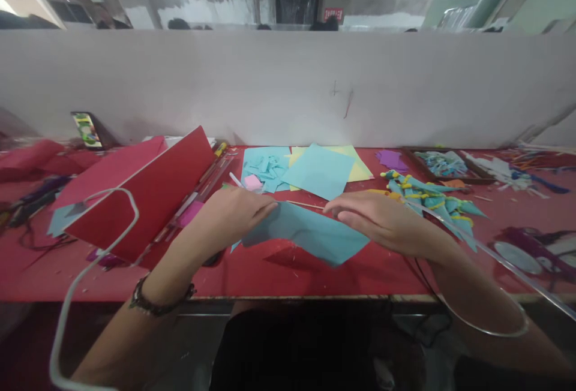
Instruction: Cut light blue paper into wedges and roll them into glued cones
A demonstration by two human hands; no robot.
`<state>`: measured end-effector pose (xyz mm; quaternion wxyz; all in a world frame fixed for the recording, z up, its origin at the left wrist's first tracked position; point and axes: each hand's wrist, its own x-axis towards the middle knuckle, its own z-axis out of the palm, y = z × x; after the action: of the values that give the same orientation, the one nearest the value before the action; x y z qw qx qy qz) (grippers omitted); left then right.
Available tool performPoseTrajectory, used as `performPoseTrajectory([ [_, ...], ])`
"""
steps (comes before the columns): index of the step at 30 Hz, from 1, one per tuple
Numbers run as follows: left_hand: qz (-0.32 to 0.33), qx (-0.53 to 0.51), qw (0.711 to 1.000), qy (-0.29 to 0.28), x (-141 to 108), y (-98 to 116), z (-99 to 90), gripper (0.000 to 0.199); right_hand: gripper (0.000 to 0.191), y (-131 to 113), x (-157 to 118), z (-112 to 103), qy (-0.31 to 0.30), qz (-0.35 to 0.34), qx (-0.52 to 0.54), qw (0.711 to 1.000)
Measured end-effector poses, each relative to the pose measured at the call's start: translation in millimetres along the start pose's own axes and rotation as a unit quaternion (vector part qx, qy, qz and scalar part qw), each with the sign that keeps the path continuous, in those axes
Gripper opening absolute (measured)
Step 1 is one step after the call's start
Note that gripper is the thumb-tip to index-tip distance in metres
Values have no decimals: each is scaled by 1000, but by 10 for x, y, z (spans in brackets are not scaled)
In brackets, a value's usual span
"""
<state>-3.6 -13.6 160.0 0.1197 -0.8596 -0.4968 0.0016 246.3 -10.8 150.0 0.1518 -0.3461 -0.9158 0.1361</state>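
In the middle, a sheet of light-blue paper [315,238] hangs over the red table with its lower corner sagging. At its upper left my left hand [229,214] pinches the sheet, fingers closed. My right hand [382,220] is closed at its upper right edge, knuckles up and fingertips partly hidden. Along the top edge between both hands lies a thin pale stick [306,204]. Just behind, another blue sheet [317,172] overlaps yellow paper [360,166]. Small blue paper pieces [267,169] and a pink block [252,183] sit behind my left hand.
A red folded board [148,199] stands at left beside a white cable [67,301]. Blue paper cones with yellow trim [432,196] lie right of my right hand. Behind them is a brown tray [477,172] of small pieces; a purple tool [535,253] lies far right.
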Motion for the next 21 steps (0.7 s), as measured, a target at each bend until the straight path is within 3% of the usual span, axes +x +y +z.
performPoseTrajectory([
  [5,58,-8,998,31,7,-44,49,43,30,45,32,93,-10,10,-115,993],
  [10,122,45,974,188,92,155,148,27,33,-23,152,236,-36,71,-165,983],
  [13,169,34,949,266,144,353,251,27,30,-71,212,274,-55,53,-111,991],
  [17,158,47,914,370,174,470,360,27,29,-63,239,298,-43,10,1,999],
  [21,175,64,897,400,165,403,393,27,36,-13,235,314,-31,-9,79,996],
])
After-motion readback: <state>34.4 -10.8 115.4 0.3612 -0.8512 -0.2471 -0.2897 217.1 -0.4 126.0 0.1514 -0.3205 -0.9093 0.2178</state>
